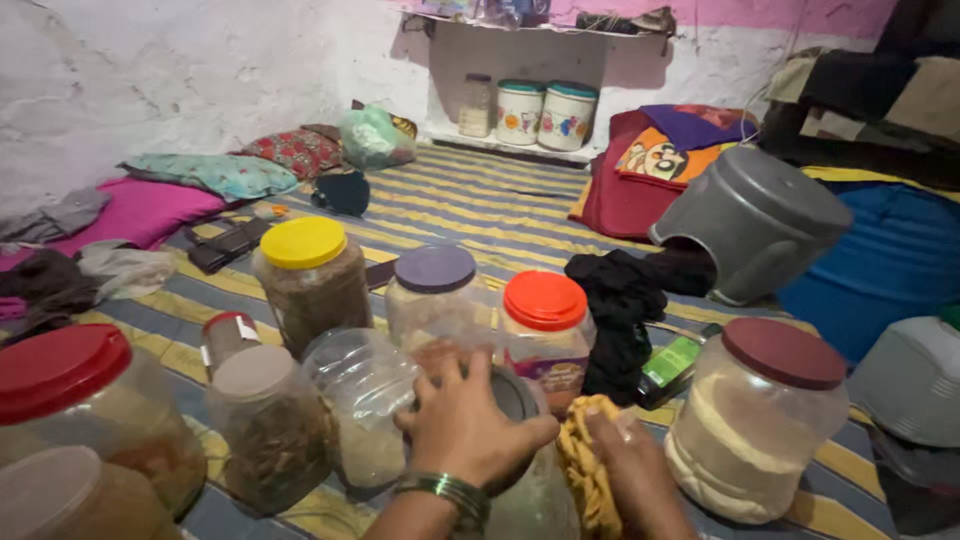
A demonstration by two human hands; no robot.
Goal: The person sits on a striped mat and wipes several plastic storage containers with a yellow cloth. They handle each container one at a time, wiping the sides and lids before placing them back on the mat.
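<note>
While left hand (465, 425) fingers clamp the jar lid (512, 392), right hand (640, 470) fingers grip yellow cloth (585, 470).

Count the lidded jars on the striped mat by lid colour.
Red lid: 2
Yellow lid: 1
Purple lid: 1
Orange lid: 1
Maroon lid: 1
Pale beige lid: 2
Dark grey lid, gripped by the left hand: 1
Total: 9
The right hand holds a yellow cloth, not a jar.
</note>
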